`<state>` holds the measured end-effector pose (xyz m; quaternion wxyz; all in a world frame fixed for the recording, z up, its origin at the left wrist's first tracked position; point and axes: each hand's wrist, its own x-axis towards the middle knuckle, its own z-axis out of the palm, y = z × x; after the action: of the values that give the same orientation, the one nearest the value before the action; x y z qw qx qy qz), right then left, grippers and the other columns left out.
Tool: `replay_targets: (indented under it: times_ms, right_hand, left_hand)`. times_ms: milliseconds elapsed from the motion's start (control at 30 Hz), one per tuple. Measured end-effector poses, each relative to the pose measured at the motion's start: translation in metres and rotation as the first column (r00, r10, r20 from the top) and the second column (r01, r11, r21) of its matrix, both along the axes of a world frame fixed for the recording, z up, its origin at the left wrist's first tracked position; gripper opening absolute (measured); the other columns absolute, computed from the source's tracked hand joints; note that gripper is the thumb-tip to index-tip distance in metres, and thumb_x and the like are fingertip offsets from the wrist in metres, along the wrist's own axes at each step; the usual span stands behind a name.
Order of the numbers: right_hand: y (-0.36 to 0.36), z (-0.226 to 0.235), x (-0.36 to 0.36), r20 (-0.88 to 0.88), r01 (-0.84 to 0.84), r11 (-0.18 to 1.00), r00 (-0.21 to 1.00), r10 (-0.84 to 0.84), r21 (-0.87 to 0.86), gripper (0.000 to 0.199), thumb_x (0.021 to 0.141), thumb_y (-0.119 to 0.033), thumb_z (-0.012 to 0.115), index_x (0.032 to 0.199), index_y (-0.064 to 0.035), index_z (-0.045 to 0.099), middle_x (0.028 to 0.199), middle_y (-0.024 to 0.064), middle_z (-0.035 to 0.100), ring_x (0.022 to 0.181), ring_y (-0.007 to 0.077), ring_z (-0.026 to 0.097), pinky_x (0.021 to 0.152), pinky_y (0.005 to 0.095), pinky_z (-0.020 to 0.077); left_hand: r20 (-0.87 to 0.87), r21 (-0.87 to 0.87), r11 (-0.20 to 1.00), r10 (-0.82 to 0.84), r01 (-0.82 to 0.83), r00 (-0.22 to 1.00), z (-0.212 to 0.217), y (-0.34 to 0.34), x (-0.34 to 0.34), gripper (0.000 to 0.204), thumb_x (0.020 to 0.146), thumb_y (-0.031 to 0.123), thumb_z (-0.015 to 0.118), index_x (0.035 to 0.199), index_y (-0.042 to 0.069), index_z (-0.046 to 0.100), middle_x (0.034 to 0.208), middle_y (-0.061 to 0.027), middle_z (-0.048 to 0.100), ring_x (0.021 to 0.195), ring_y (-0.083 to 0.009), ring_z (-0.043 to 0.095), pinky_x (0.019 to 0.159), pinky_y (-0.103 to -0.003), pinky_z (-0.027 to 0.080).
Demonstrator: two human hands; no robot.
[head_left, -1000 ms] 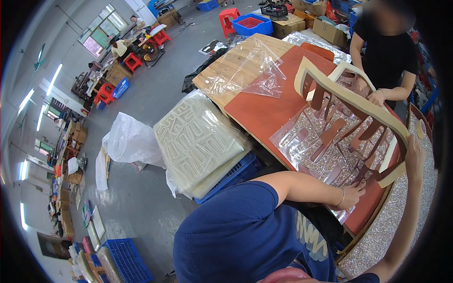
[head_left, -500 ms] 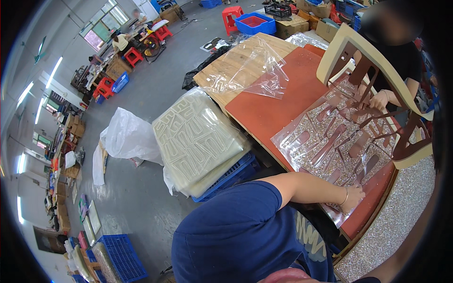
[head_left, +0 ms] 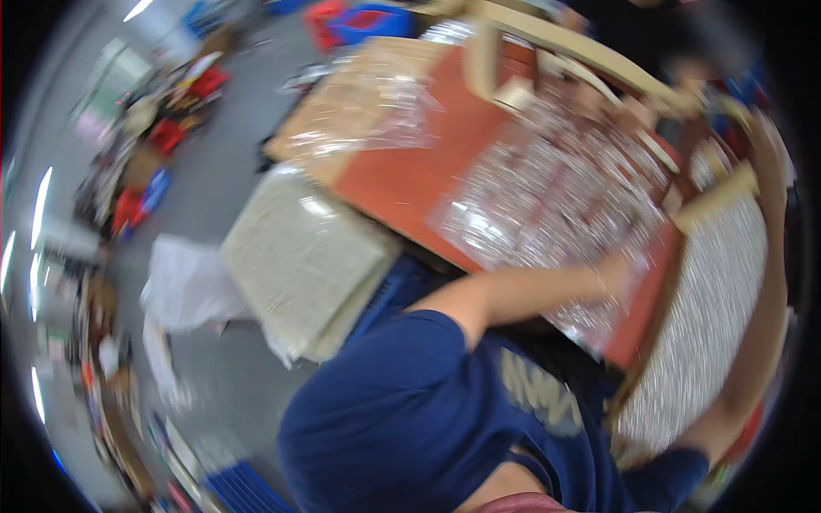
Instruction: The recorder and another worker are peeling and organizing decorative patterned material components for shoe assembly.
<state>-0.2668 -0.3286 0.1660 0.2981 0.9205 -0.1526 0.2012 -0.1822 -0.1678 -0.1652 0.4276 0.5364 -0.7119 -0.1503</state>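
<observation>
My left hand [head_left: 617, 275] rests on the near edge of a clear plastic sheet [head_left: 496, 224], its fingers smeared by motion. The sheet lies on an orange-red board [head_left: 389, 184] and carries reddish-brown shapes, now blurred. Over its far part stands a tilted cream frame [head_left: 564, 34] with brown pieces inside. From the lower right my right arm reaches up along a glittery silver panel [head_left: 710, 316]. Its hand [head_left: 746, 120] is at the frame's right end, too blurred to make out the fingers. Across the table, a co-worker's hand [head_left: 634, 113] is by the frame.
Left of the table, a stack of translucent sheets [head_left: 299, 248] sits on a blue crate [head_left: 389, 295]. Crumpled clear film [head_left: 368, 111] covers part of a wooden board [head_left: 329, 94]. A white plastic bag [head_left: 188, 282] lies on the floor. Red stools and blue bins stand farther off.
The view has swung, blurring everything. The frame's tilt over the sheet has changed, and my right arm now shows up to the frame's end. My left hand stays on the sheet's near edge.
</observation>
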Motion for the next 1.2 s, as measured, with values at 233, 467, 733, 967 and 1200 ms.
replay_targets:
  times_ms: [233, 467, 733, 967, 1200]
  right_hand:
    - [0.058, 0.005, 0.059, 0.045, 0.249, 0.968, 0.967, -0.249, 0.015, 0.010, 0.077, -0.011, 0.065, 0.080, -0.0026, 0.062, 0.079, 0.0111, 0.065, 0.079, 0.0248, 0.065, 0.068, 0.0344, 0.0525]
    - [0.053, 0.003, 0.038, 0.048, 0.249, 0.968, 0.968, -0.247, -0.041, 0.012, 0.079, -0.013, 0.057, 0.077, -0.0014, 0.061, 0.077, 0.0150, 0.065, 0.077, 0.0283, 0.065, 0.065, 0.0363, 0.0521]
    - [0.044, 0.012, 0.042, 0.027, 0.324, 0.945, 0.946, -0.323, -0.051, 0.017, 0.082, -0.016, 0.057, 0.077, -0.0006, 0.063, 0.077, 0.0152, 0.066, 0.074, 0.0281, 0.066, 0.065, 0.0365, 0.0525]
    - [0.048, 0.025, 0.026, 0.126, -0.189, 0.915, 0.980, 0.153, 0.355, 0.019, 0.083, -0.019, 0.059, 0.080, -0.0002, 0.063, 0.080, 0.0157, 0.066, 0.076, 0.0269, 0.067, 0.066, 0.0363, 0.0530]
    - [0.100, -0.047, -0.016, -0.103, 0.019, 0.956, 0.995, 0.012, 0.291, 0.004, 0.080, -0.004, 0.050, 0.084, -0.0046, 0.052, 0.085, 0.0127, 0.056, 0.079, 0.0286, 0.057, 0.069, 0.0389, 0.0453]
  left_hand:
    - [0.518, 0.181, 0.960, 0.093, -0.215, 0.850, -0.020, -0.007, 0.027, 0.066, 0.082, 0.020, 0.060, 0.134, -0.008, 0.031, 0.141, -0.0322, 0.024, 0.108, -0.0403, 0.052, 0.092, -0.041, 0.046]
    - [0.458, 0.527, 0.828, -0.085, -0.193, 0.885, 0.039, -0.024, 0.011, 0.087, 0.084, 0.044, 0.060, 0.141, -0.007, 0.018, 0.146, -0.0340, 0.000, 0.103, -0.0416, 0.057, 0.087, -0.040, 0.049]
    - [0.593, 0.581, 0.785, -0.227, -0.216, 0.772, 0.033, -0.058, 0.025, 0.110, 0.072, 0.062, 0.064, 0.137, -0.015, 0.018, 0.145, -0.0347, 0.012, 0.133, -0.0375, 0.030, 0.103, -0.038, 0.036]
    - [0.511, 0.504, 0.836, -0.086, -0.217, 0.855, 0.015, -0.052, 0.034, 0.093, 0.074, 0.059, 0.065, 0.131, -0.009, 0.037, 0.141, -0.0300, 0.027, 0.126, -0.0379, 0.040, 0.099, -0.036, 0.040]
    - [-0.392, 0.491, 0.849, 0.417, -0.197, 0.820, 0.000, 0.004, 0.097, 0.044, 0.082, 0.037, 0.064, 0.102, -0.002, 0.065, 0.093, -0.0156, 0.063, 0.083, -0.0253, 0.061, 0.077, -0.035, 0.047]
